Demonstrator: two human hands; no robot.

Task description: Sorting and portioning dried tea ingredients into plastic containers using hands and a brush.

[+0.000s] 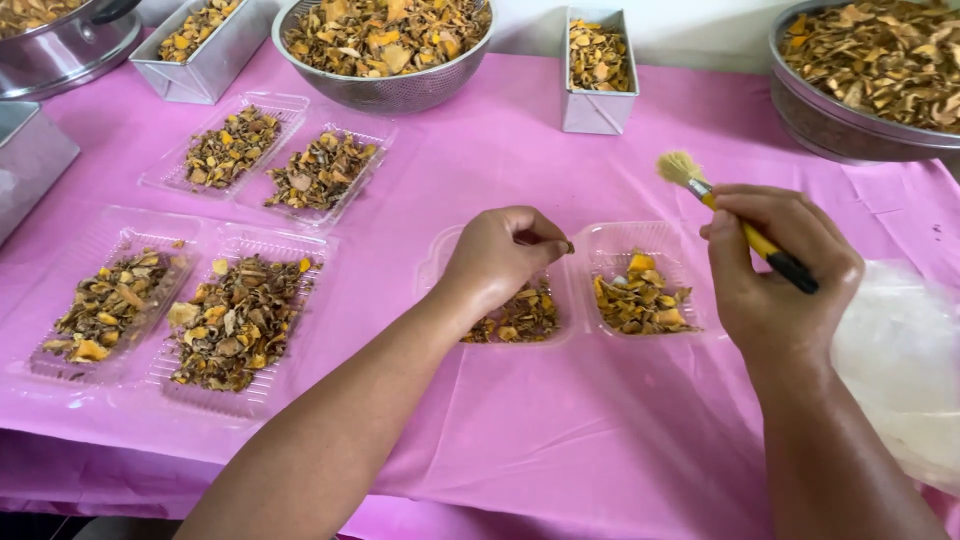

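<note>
While the left hand (500, 258) hovers over a clear plastic tray (455, 250) with its fingers curled shut — thumb and fingertips pinched together on what looks like a small dried piece, too small to make out — the right hand (778, 270) is closed around a yellow-handled brush (738, 222), bristles pointing up and to the left, black handle end sticking out past the knuckles. Just beside the left-hand tray, and below the brush, sits a second clear tray (640, 240) partly filled with dried orange-brown chips (640, 300); more of the same chips show under the left wrist. A crumpled clear plastic bag (900, 350) lies near the right forearm. Everything rests on a pink tablecloth (560, 430). Further left, four filled trays (240, 320) lie in two pairs. Along the far edge stand a metal colander (385, 92) heaped with chips, two rectangular metal tins (597, 108) also holding chips, a large round metal basin (840, 125) at right, and a metal pot (60, 55) at the top left corner.
</note>
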